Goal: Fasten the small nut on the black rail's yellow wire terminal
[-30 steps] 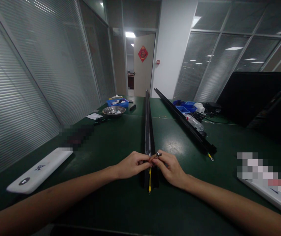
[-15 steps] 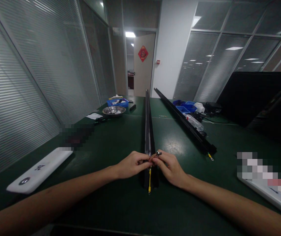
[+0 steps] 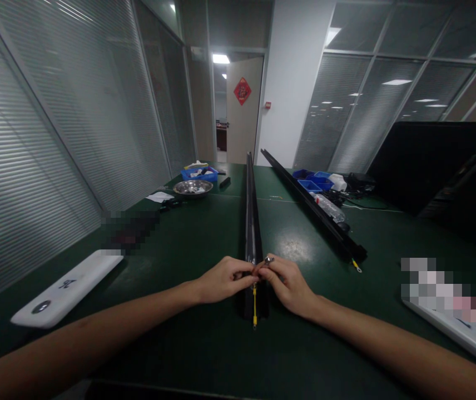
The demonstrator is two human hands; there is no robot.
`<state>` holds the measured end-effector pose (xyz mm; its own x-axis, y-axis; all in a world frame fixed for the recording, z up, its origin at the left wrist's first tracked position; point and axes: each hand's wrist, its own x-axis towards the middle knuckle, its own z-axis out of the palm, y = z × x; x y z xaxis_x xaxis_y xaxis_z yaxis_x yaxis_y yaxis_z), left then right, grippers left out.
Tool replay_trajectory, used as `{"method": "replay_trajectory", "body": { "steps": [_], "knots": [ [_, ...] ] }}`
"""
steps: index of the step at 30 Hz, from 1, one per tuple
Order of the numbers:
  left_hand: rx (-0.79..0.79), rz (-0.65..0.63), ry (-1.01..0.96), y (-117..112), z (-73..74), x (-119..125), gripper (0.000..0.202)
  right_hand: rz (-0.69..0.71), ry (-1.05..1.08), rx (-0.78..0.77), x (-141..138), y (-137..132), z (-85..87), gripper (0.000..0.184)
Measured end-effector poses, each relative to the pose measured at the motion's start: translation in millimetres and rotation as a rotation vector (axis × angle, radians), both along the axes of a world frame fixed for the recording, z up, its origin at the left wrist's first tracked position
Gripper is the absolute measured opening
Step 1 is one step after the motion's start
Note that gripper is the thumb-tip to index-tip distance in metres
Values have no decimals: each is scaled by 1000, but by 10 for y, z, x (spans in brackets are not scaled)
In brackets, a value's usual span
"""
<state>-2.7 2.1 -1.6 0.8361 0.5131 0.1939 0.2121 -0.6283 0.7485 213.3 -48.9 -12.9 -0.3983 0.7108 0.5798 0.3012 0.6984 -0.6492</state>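
Over the near end of a long black rail (image 3: 253,222), my left hand (image 3: 225,280) and my right hand (image 3: 290,284) meet fingertip to fingertip. Both are closed in a pinch, and whatever small thing lies between the fingers is hidden. A yellow wire (image 3: 255,303) with a metal ring terminal at its lower end comes out just below the fingertips and lies along the rail. A small shiny metal piece (image 3: 268,260) shows at my right index finger; I cannot tell whether it is a finger ring or a part.
A second black rail (image 3: 313,205) lies slanted on the right of the green table (image 3: 196,239), beside a plastic bottle (image 3: 330,208) and blue bins (image 3: 315,182). A metal bowl (image 3: 193,189) and blue basket (image 3: 200,175) stand back left. A white panel (image 3: 69,289) lies near left.
The lower end of the yellow wire has swung slightly to the right. Both hands stay pinched together at nearly the same spot.
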Motion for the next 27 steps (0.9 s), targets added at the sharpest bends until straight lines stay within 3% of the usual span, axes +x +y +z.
{"method": "replay_trajectory", "body": {
  "steps": [27],
  "knots": [
    [4,21,22,7,-24,0,32,-7,-1,-15,-7,17,-10,27]
  ]
}}
